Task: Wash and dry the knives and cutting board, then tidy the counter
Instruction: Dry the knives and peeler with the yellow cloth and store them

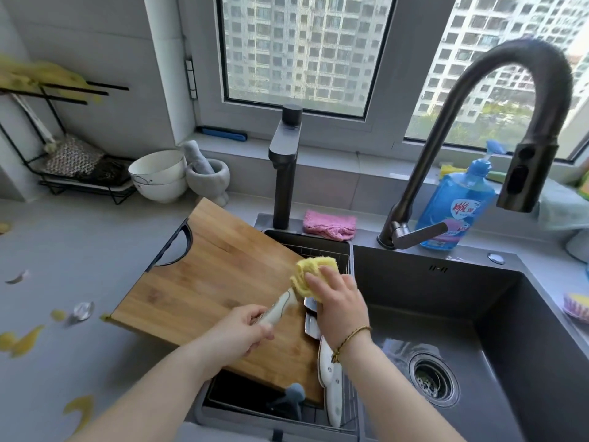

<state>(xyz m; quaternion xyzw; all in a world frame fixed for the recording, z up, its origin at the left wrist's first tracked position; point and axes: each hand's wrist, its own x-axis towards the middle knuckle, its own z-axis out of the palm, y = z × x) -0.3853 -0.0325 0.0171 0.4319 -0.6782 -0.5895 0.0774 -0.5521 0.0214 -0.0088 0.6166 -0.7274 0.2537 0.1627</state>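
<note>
Head view. The left hand (242, 333) grips the pale handle of a knife (275, 309), fingers curled round it. The blade points far and to the right and is hidden. The right hand (339, 309) clutches a folded yellow cloth (314, 274) closed over the blade, which suggests the wiping or drying step.

The work is held just above the right edge of the bamboo cutting board (216, 282). The board lies flat and skewed, partly on the grey surface (79, 250) and partly over the wire rack (349, 403) at the left of the sink (446, 314). The other knives (330, 378), with white handles, lie in that rack against the board's near right edge.

Handling: the knife is probably light, stiff and slippery when wet. It is best held by the handle, with the cloth drawn along the blade from the spine side. The board looks rigid and fairly heavy. Its cut-out handle at the far left corner offers a hold, and a second hand may be needed under the opposite edge.

Yellow peel scraps (22, 339) lie scattered on the left of the surface, so the tidying appears not yet done. A blue dish soap bottle (455, 202) stands behind the faucet (478, 122).
</note>
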